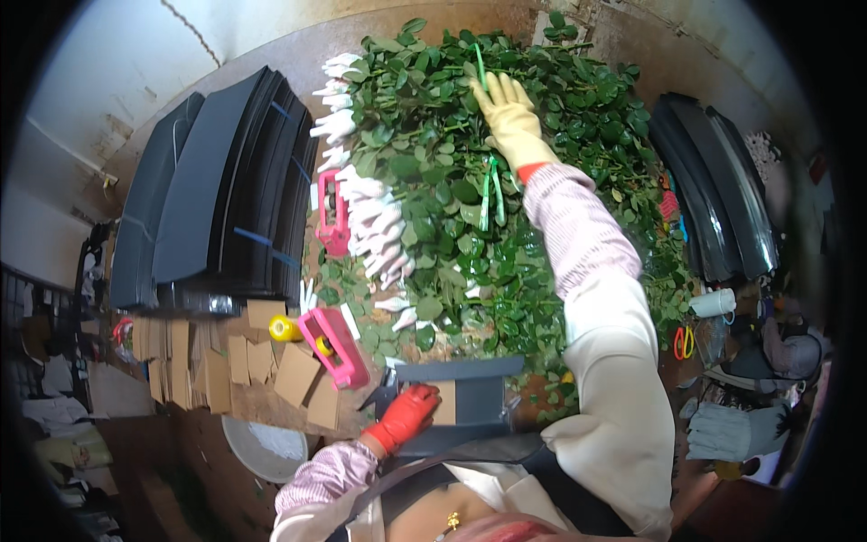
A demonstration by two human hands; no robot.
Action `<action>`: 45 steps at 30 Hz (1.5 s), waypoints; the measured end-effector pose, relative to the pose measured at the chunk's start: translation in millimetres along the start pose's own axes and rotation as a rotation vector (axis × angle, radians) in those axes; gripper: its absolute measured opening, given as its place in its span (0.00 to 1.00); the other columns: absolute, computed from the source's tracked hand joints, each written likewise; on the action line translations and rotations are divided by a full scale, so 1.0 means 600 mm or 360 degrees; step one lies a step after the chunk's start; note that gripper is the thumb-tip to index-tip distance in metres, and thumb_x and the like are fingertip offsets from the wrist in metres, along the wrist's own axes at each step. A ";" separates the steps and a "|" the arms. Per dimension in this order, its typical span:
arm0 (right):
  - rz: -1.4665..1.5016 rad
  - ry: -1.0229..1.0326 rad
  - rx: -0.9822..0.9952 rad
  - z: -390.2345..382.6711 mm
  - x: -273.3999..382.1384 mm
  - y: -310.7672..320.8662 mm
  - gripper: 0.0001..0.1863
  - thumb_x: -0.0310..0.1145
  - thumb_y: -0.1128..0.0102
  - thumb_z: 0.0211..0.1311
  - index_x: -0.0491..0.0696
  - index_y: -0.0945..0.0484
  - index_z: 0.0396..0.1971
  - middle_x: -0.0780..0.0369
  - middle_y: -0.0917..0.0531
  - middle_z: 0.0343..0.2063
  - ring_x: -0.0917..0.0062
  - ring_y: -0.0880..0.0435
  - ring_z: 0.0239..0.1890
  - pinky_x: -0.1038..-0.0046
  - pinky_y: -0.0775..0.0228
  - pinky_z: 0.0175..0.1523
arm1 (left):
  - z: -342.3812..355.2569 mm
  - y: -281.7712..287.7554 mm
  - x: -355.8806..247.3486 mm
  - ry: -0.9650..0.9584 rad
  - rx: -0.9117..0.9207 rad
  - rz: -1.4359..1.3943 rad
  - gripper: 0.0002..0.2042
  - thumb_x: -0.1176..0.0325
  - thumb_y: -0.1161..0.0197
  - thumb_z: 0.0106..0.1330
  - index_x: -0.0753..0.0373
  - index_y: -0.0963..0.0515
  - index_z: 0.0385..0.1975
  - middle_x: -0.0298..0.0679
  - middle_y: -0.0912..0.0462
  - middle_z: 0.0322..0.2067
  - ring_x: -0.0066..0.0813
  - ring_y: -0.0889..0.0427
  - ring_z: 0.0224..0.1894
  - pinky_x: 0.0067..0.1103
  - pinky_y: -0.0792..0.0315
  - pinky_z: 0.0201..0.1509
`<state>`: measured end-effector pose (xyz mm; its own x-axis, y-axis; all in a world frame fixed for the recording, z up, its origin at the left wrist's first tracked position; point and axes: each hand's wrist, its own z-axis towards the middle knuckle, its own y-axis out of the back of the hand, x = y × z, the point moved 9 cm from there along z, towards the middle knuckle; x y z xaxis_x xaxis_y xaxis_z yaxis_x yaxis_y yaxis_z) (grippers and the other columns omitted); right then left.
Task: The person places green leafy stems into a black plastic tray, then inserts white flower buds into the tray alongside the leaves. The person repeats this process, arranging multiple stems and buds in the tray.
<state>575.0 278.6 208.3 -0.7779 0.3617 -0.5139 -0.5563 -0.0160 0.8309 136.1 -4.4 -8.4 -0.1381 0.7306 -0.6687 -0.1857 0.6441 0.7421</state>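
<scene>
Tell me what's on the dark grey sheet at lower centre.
A tan cardboard piece lies on the sheet; the red-gloved left hand at its left hides whatever is beneath.

We can read no text, label, brand, number or sign anywhere in this view.
</scene>
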 end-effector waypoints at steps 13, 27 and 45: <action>0.0581 0.0213 0.0548 0.141 0.040 -0.078 0.33 0.26 0.30 0.57 0.57 0.25 0.65 0.59 0.13 0.55 0.62 0.14 0.57 0.62 0.19 0.57 | -0.018 -0.042 0.037 0.0337 0.0177 -0.0149 0.23 0.76 0.30 0.53 0.61 0.21 0.53 0.49 0.23 0.56 0.56 0.24 0.57 0.44 0.29 0.58; 0.0580 0.0139 0.0195 -0.337 0.002 0.029 0.47 0.30 0.26 0.47 0.53 0.32 0.72 0.56 0.15 0.47 0.62 0.16 0.51 0.58 0.26 0.61 | 0.000 -0.018 0.019 0.0222 0.0178 -0.0022 0.26 0.73 0.30 0.52 0.60 0.22 0.54 0.50 0.24 0.58 0.57 0.23 0.55 0.44 0.27 0.59; 0.0763 -0.0068 0.0984 -0.485 0.041 -0.146 0.23 0.25 0.36 0.59 0.55 0.16 0.56 0.59 0.12 0.52 0.64 0.16 0.59 0.62 0.27 0.68 | 0.009 -0.023 0.009 0.0106 0.0071 -0.0043 0.25 0.70 0.21 0.50 0.59 0.21 0.50 0.42 0.22 0.56 0.50 0.24 0.59 0.38 0.27 0.63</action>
<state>519.4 17.6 60.4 -0.8732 0.4821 -0.0709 0.1107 0.3379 0.9346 143.0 -8.2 -21.8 -0.1985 0.6970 -0.6890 -0.1466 0.6740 0.7241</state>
